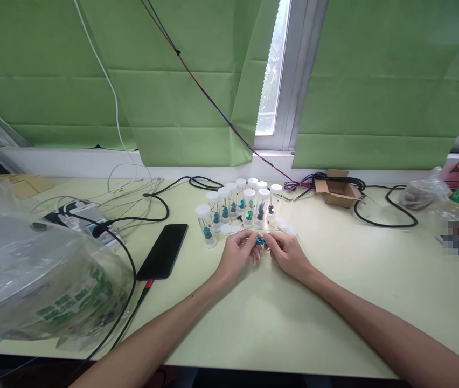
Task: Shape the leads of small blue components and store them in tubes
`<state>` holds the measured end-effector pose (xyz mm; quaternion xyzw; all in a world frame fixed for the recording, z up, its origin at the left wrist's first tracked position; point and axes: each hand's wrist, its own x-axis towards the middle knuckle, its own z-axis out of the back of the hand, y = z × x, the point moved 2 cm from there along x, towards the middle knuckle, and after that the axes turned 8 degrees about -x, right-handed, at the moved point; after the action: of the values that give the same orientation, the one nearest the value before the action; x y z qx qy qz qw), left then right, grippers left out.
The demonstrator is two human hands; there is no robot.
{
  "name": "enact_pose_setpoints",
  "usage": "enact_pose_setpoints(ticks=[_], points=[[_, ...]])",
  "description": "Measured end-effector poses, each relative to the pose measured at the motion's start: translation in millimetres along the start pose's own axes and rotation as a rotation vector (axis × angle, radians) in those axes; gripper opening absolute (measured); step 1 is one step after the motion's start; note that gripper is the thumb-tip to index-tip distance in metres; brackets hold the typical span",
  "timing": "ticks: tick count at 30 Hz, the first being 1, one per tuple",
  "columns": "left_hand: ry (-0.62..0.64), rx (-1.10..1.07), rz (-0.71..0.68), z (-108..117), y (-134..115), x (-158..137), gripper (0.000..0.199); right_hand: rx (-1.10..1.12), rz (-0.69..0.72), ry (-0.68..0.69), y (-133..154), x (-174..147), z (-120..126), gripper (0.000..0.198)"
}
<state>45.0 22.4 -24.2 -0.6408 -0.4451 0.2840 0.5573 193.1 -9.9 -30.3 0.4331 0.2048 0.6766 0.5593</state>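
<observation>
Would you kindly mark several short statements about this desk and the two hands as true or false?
1. The fingertips of the left hand and right hand meet at a small blue part. True.
2. The dark phone lies to the right of both hands. False: the phone lies to their left.
3. White-capped clear tubes stand beyond the hands. True.
4. The cardboard box is closed. False: the box is open on top.

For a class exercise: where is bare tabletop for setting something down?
Bare table lies between the forearms, and between the right forearm and the cardboard box. Crowded: capped tubes beyond the hands; plastic bag and cables left of the phone.
</observation>
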Motion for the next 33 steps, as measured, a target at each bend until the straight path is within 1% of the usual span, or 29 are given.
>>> enact_pose_setpoints(ticks=[7, 11, 14, 18, 21, 27, 33], points=[[0.012, 0.005, 0.015, -2.9, -0.2, -1.1, 0.031, 0.011, -0.042, -0.015, -2.0, -0.4, -0.7, 0.052], [-0.004, -0.022, 0.028, -3.1, 0.4, -0.2, 0.031, 0.008, -0.054, -0.043, -2.3, -0.1, -0.4, 0.053], [-0.031, -0.060, 0.031, -1.5, 0.7, 1.0, 0.032, 0.036, -0.046, -0.043, -0.4, -0.3, 0.5, 0.045], [-0.079, -0.092, 0.023, 1.4, 0.6, 2.3, 0.033, 0.094, -0.028, 0.015, 1.8, -1.9, -0.3, 0.026], [-0.075, -0.097, 0.027, 2.1, 1.2, 2.7, 0.033, 0.112, -0.016, 0.041, 2.2, -2.6, -1.7, 0.024], [-0.064, -0.082, 0.038, 1.4, 1.9, 1.8, 0.033, 0.118, -0.010, 0.060, 1.5, -1.1, -2.5, 0.025], [-0.055, -0.051, 0.036, -0.3, -0.2, 0.7, 0.032, 0.078, -0.013, 0.043, 2.8, -1.9, -0.9, 0.035]])
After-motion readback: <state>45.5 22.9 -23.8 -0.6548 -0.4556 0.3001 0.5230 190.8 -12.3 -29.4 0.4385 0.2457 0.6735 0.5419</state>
